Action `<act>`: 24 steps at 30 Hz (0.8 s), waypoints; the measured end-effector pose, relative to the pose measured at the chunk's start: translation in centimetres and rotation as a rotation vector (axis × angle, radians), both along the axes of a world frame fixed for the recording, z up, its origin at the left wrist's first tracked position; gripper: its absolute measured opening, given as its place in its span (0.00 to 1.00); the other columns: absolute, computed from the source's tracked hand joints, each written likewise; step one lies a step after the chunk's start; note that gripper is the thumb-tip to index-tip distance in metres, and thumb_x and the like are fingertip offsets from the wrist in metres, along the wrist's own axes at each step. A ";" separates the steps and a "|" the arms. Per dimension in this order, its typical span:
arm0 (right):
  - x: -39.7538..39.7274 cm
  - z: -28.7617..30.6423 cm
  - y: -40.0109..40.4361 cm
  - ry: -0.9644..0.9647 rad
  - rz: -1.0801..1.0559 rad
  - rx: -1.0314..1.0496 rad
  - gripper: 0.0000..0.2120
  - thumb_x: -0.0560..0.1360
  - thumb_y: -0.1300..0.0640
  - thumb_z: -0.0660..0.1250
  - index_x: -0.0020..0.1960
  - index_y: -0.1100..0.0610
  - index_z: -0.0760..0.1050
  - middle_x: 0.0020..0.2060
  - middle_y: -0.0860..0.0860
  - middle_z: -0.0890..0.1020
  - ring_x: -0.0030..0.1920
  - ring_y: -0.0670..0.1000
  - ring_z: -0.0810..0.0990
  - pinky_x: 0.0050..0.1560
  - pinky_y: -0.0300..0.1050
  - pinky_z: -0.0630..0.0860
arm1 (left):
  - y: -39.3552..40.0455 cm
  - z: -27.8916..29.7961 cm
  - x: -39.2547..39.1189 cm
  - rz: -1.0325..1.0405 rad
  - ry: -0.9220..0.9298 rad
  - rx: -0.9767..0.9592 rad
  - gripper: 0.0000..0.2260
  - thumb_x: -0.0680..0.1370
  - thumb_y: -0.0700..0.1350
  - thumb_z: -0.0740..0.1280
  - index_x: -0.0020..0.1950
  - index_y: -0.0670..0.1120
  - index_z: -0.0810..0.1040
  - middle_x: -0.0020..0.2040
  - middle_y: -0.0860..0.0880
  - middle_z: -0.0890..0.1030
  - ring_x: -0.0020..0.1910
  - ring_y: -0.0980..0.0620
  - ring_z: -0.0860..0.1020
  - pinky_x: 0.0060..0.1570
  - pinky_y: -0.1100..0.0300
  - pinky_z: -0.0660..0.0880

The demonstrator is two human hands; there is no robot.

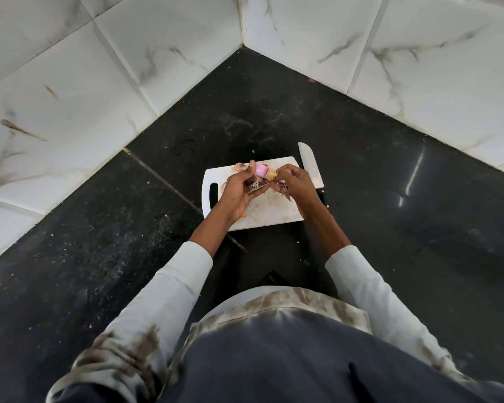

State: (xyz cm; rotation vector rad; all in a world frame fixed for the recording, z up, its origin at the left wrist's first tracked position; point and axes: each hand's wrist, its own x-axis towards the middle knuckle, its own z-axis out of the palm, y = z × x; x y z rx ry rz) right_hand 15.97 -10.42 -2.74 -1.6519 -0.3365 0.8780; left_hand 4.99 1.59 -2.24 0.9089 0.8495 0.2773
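Note:
A white cutting board (269, 215) with a handle slot lies on the black counter. Above it my left hand (239, 190) grips a pink peeled onion piece (261, 170) between thumb and fingers. My right hand (296, 181) pinches a strip of dry purple-brown onion skin (278, 187) that hangs down between the two hands. Loose peel scraps (239, 167) lie on the board's far edge. A knife (309, 162) rests along the board's right side, blade pointing away, its dark handle mostly hidden behind my right wrist.
The black stone counter (376, 184) fills a corner between two white marble-tiled walls (70, 82). Crumbs and small bits of peel speckle the counter at the left. My torso and stained sleeves fill the lower part of the view.

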 end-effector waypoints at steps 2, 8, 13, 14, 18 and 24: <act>0.0 -0.1 0.0 -0.010 0.002 0.008 0.07 0.81 0.61 0.63 0.47 0.61 0.78 0.41 0.58 0.80 0.38 0.48 0.77 0.29 0.33 0.70 | -0.1 -0.1 0.0 0.012 -0.011 -0.028 0.22 0.86 0.48 0.65 0.74 0.34 0.74 0.70 0.34 0.80 0.71 0.36 0.79 0.74 0.39 0.74; 0.3 -0.7 0.1 -0.023 -0.041 -0.033 0.09 0.81 0.60 0.64 0.42 0.60 0.77 0.33 0.50 0.81 0.27 0.37 0.77 0.27 0.29 0.70 | -0.2 -0.3 -0.3 0.008 -0.018 -0.044 0.22 0.87 0.49 0.64 0.74 0.35 0.73 0.66 0.36 0.83 0.65 0.37 0.82 0.72 0.41 0.76; 0.4 -1.1 0.0 -0.016 -0.074 -0.035 0.12 0.80 0.59 0.65 0.37 0.54 0.76 0.28 0.43 0.81 0.27 0.37 0.77 0.28 0.29 0.71 | 0.0 -0.2 -0.1 -0.022 -0.009 -0.023 0.13 0.87 0.50 0.64 0.63 0.42 0.79 0.59 0.40 0.85 0.58 0.42 0.85 0.67 0.44 0.80; 0.4 -1.0 0.0 -0.028 -0.073 -0.029 0.12 0.80 0.58 0.64 0.37 0.53 0.75 0.29 0.44 0.81 0.28 0.37 0.78 0.28 0.30 0.72 | 0.0 -0.2 0.0 -0.032 0.009 -0.003 0.13 0.87 0.50 0.64 0.63 0.42 0.79 0.59 0.40 0.85 0.58 0.42 0.86 0.67 0.45 0.80; 0.7 -1.0 -0.1 -0.008 -0.062 0.008 0.04 0.82 0.54 0.65 0.51 0.53 0.78 0.46 0.50 0.84 0.46 0.45 0.84 0.40 0.35 0.79 | 0.0 -0.1 0.3 -0.099 0.113 0.229 0.18 0.87 0.50 0.64 0.69 0.38 0.80 0.64 0.38 0.84 0.64 0.41 0.84 0.66 0.47 0.82; 0.4 -0.9 0.3 -0.012 0.032 0.043 0.12 0.79 0.46 0.73 0.58 0.51 0.78 0.51 0.51 0.84 0.47 0.46 0.85 0.49 0.42 0.84 | 0.2 -0.1 0.7 -0.150 0.150 0.438 0.13 0.85 0.46 0.67 0.63 0.39 0.85 0.63 0.44 0.84 0.67 0.44 0.81 0.67 0.49 0.80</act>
